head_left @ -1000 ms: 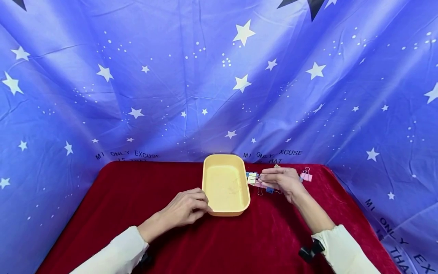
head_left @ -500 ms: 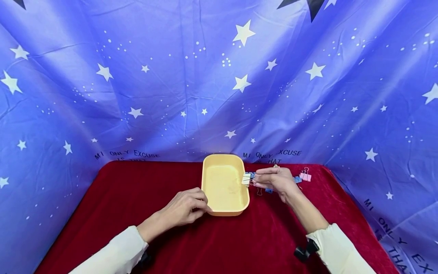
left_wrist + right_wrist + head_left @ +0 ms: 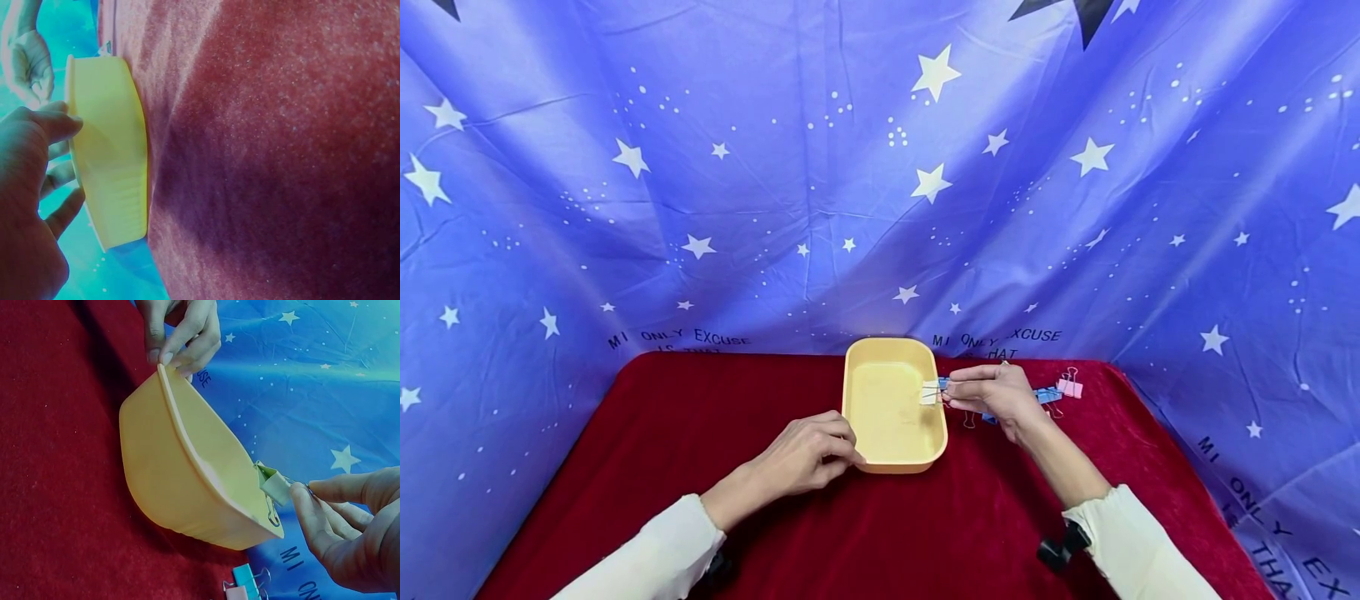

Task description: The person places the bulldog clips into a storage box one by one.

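Note:
A yellow rectangular box (image 3: pixel 891 429) stands at the middle of the table. My left hand (image 3: pixel 820 450) pinches its near left corner; thumb and fingers straddle the rim in the right wrist view, where the box (image 3: pixel 175 481) looks tilted by the camera angle. Between the thumb and fingertips of my right hand (image 3: pixel 1000 400), a pale binder clip (image 3: pixel 930 392) is gripped by its wire handle. The clip's body is over the inside of the box, just past the right rim. In the left wrist view the box wall (image 3: pixel 109 144) hides that clip.
Right of the box lie several binder clips, among them a pink clip (image 3: pixel 1070 388) and a blue clip (image 3: pixel 1048 395); my right hand partly covers the group. Red velvet cloth (image 3: pixel 737 542) covers the table. A blue star-patterned curtain (image 3: pixel 760 208) rises behind it.
My right hand has moved left, carrying the pale binder clip from beside the box to across its right rim. My left hand and the box have stayed in place.

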### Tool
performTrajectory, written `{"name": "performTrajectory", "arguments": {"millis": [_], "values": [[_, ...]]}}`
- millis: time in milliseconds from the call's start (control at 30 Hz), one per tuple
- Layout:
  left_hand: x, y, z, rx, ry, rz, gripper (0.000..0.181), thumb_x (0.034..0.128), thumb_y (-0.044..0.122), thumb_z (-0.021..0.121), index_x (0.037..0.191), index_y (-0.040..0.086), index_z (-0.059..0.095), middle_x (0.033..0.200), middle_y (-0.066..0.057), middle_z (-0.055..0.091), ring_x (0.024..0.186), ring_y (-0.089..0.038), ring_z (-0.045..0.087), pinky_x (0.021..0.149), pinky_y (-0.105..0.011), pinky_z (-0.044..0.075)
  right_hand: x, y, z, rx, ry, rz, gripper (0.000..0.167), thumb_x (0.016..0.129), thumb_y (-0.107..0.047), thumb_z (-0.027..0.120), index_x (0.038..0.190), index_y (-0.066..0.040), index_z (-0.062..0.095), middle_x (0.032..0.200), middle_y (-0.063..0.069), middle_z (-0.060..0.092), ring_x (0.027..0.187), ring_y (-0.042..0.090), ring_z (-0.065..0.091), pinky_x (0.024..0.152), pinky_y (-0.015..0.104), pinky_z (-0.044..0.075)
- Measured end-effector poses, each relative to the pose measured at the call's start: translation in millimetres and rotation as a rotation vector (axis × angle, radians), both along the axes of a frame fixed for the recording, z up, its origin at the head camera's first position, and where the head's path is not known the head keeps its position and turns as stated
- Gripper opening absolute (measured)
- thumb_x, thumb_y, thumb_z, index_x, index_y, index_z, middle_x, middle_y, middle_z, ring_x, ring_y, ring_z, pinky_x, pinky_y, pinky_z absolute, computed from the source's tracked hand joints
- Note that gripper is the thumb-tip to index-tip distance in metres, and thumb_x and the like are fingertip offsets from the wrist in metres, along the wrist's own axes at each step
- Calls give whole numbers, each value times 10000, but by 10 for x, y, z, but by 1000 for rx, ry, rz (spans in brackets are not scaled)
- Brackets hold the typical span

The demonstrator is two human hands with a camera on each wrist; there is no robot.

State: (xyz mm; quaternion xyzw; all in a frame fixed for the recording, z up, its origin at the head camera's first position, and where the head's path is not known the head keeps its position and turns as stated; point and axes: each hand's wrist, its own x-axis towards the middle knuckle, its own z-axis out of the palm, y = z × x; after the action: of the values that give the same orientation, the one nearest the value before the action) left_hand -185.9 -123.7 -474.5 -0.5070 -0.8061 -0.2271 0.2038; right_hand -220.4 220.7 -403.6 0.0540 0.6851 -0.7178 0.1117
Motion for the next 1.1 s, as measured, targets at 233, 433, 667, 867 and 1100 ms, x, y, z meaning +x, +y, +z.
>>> {"name": "performTrajectory", "arguments": {"millis": [233, 433, 667, 867, 1100], "values": [[6, -8, -2, -8, -13, 9, 253, 854, 37, 918, 989, 252, 915, 908, 109, 709, 941, -61, 661, 795, -186, 571, -32, -111, 3, 22, 2, 17, 462, 951, 135, 777, 1384, 226, 643, 943, 113, 855, 824, 152, 850, 872, 348, 697], [4, -15, -9, -12, -16, 11, 257, 855, 33, 916, 993, 251, 915, 913, 108, 712, 943, -59, 660, 802, -185, 574, -51, -218, -5, 41, 11, 29, 484, 944, 147, 773, 1396, 243, 627, 931, 124, 857, 818, 152, 849, 847, 324, 695], [3, -12, 5, -20, -25, 9, 264, 853, 41, 915, 1007, 255, 917, 930, 107, 716, 948, -59, 657, 799, -182, 569, -70, -326, -27, 81, 18, 41, 450, 935, 159, 770, 1361, 240, 649, 947, 130, 856, 816, 147, 840, 831, 306, 695], [7, -10, 22, -27, -26, 13, 247, 856, 55, 921, 1001, 254, 918, 927, 112, 715, 951, -55, 663, 801, -183, 573, -91, -401, -31, 88, 24, 48, 425, 928, 161, 778, 1332, 233, 667, 940, 141, 853, 812, 159, 842, 832, 309, 696], [6, -11, 20, -29, -33, 18, 244, 862, 53, 914, 1003, 252, 920, 931, 110, 718, 948, -54, 665, 800, -185, 575, -88, -492, -27, 103, 44, 69, 419, 932, 151, 784, 1320, 251, 666, 933, 146, 854, 792, 142, 838, 818, 303, 695]]}}
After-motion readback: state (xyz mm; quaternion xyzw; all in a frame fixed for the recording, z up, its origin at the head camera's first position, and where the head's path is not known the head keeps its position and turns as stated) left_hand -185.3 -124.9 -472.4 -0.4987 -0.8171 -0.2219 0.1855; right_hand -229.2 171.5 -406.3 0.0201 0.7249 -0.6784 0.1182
